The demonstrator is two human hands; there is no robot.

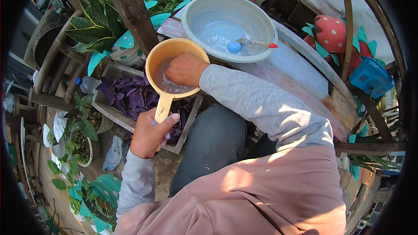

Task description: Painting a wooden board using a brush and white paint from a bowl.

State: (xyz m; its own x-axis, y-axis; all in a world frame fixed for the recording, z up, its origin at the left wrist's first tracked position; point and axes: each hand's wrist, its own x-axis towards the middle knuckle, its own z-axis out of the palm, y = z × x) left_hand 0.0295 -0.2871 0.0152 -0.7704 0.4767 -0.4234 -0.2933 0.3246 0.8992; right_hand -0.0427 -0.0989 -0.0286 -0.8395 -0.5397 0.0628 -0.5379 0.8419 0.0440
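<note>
My left hand (152,133) grips the handle of a yellow-orange plastic dipper (164,104), which is tilted slightly and holds cloudy greyish liquid (166,76). Inside the dipper's cup is my right hand (186,70), its fingers curled and partly in the liquid; whether they hold anything is hidden. Beyond the dipper, a large pale plastic basin (274,36) rests on a paint-stained wooden board (294,71). A blue rounded lump (234,47) lies in the basin, beside a paintbrush (258,43) with a red handle tip that reaches the rim.
Below the dipper stands a rectangular planter (130,125) with purple-leaved plants (130,94). A snake plant (98,23) and a wooden post (130,9) rise at the upper left. Painted polka-dot pots (330,34) and a blue container (371,77) are at the right.
</note>
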